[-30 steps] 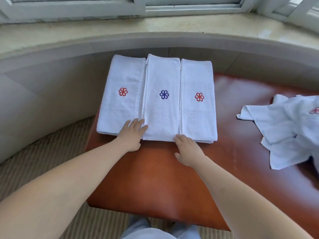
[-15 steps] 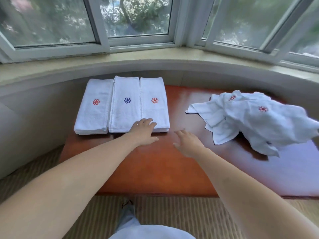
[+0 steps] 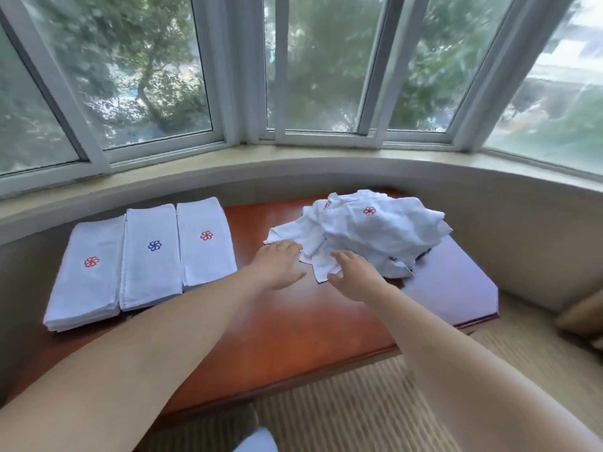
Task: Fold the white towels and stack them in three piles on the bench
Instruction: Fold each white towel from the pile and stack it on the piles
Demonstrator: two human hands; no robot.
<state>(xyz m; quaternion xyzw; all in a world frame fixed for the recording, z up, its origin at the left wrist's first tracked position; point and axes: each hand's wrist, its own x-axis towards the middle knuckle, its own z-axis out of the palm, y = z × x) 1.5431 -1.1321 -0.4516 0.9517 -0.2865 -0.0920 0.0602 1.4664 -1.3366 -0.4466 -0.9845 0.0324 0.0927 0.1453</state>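
Three piles of folded white towels lie side by side on the left of the red-brown bench (image 3: 293, 324): the left pile (image 3: 85, 275) with a red flower, the middle pile (image 3: 150, 259) with a blue flower, the right pile (image 3: 206, 244) with a red flower. A loose heap of unfolded white towels (image 3: 375, 233) lies on the right half of the bench. My left hand (image 3: 277, 264) is stretched out flat, its fingertips at the heap's near-left corner. My right hand (image 3: 354, 277) hovers with spread fingers at the heap's near edge, holding nothing.
A curved window sill (image 3: 293, 164) and low wall run behind the bench, with windows above. Striped carpet (image 3: 391, 402) lies in front of the bench. A tan object (image 3: 580, 316) shows at the far right edge.
Both hands left the folded piles and moved right across the bench to the loose heap. The view swung up and to the right.
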